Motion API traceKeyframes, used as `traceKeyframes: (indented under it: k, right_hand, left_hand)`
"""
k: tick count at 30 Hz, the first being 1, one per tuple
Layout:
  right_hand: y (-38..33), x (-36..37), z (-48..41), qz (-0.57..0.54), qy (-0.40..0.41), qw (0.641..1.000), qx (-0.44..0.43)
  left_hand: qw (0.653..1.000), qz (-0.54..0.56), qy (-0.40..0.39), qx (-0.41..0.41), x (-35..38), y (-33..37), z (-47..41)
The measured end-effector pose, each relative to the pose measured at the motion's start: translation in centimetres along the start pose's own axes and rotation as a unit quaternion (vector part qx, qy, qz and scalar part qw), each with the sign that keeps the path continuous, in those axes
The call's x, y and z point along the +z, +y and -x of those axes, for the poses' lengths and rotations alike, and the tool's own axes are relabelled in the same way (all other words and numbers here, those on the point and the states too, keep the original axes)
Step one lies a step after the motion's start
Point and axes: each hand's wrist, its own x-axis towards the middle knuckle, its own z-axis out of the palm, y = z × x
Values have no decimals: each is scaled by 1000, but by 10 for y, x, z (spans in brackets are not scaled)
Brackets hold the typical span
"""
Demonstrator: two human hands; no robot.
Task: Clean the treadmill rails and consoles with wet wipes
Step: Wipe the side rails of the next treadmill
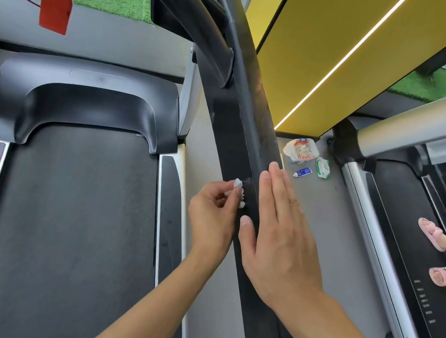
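A long black treadmill rail (pixel 244 120) runs from the top centre down to the bottom right of the head view. My left hand (pixel 214 213) pinches a small crumpled white wet wipe (pixel 238 191) and presses it against the rail's left side. My right hand (pixel 279 231) lies flat on the rail's right side, fingers straight and together, holding nothing. The treadmill belt (pixel 71 219) and its black motor cover (pixel 85 100) fill the left half.
On the grey floor to the right of the rail lie a white plastic bag (pixel 300 149), a green wet-wipe pack (pixel 322 168) and a small blue tube (pixel 303 172). A second treadmill (pixel 393 250) stands at right, with another person's feet in pink slippers (pixel 433 253). A red tag (pixel 55 6) hangs at top left.
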Motion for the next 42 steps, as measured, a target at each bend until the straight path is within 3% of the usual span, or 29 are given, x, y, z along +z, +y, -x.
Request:
traceKeyframes:
  k: [11, 20, 26, 32, 42]
  right_hand:
    - [1, 1, 0, -17, 0, 1000, -3]
    - [3, 3, 0, -41, 3, 999, -4]
    - [1, -6, 5, -55, 3, 998, 0]
    - [9, -3, 40, -31, -16, 999, -15]
    - [9, 2, 37, -24, -5, 1000, -12]
  left_hand:
    - [999, 19, -13, 34, -1, 32, 1]
    - [994, 15, -73, 81, -8, 37, 17]
    - [999, -30, -11, 3, -5, 19, 13]
    - [999, -52, 15, -4, -3, 0, 1]
    - [995, -76, 21, -68, -8, -11, -5]
